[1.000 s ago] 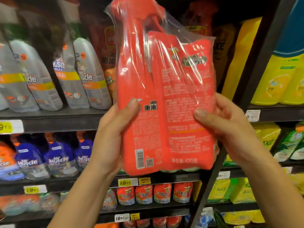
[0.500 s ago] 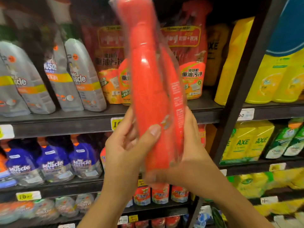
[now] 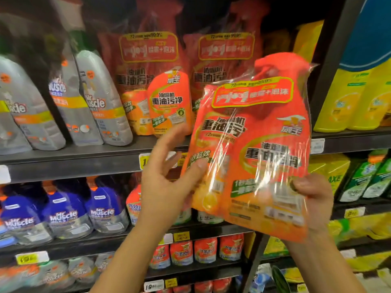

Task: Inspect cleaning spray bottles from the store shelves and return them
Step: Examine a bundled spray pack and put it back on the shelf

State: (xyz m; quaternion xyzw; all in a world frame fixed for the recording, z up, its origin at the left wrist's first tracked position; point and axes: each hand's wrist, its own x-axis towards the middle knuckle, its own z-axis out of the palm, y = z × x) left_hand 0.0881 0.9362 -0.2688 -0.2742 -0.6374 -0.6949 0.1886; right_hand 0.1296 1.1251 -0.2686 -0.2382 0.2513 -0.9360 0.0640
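Note:
An orange spray bottle pack (image 3: 251, 153), a bottle and a refill sealed in clear plastic, is held up before the shelves with its front label facing me and its top tilted right. My right hand (image 3: 313, 199) grips its lower right edge. My left hand (image 3: 167, 178) touches the pack's lower left edge with the thumb pressed on the plastic and the fingers spread. Two identical orange packs (image 3: 152, 85) stand on the upper shelf (image 3: 69, 163) just behind.
Grey Mr Muscle bottles (image 3: 93, 102) stand at the upper left and blue-topped ones (image 3: 65, 214) on the shelf below. Small orange pouches (image 3: 194, 250) fill the lower shelf. A dark upright post (image 3: 330, 66) separates yellow bottles (image 3: 355, 98) at the right.
The pack has been turned from its back label, through edge-on, to its front label and moved lower right. My left hand has loosened to a thumb touch.

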